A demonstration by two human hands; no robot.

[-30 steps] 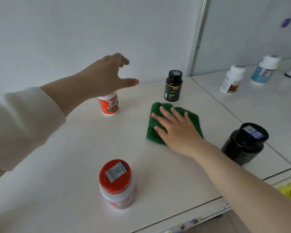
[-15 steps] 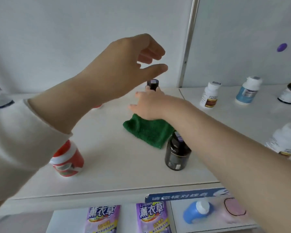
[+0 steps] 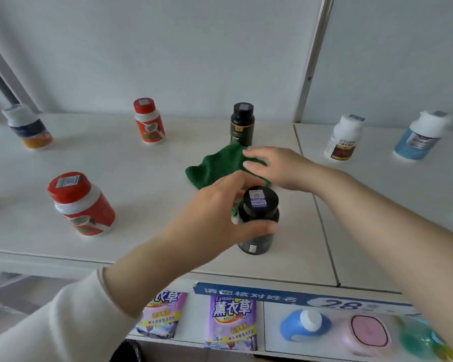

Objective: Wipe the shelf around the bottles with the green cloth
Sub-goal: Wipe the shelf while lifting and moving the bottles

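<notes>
Setting: shop, likely pharmacy or drugstore. White display shelf [image 3: 131,246] with spaced supplement bottles [image 3: 149,121], barcode stickers on caps. Blue price strip [image 3: 298,299] on front edge, lower centre. Detergent packs [image 3: 232,322] on shelf below.

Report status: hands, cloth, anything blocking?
Left hand grips dark jar. Right hand rests on green cloth on shelf. Black bottle stands right behind the cloth.
</notes>
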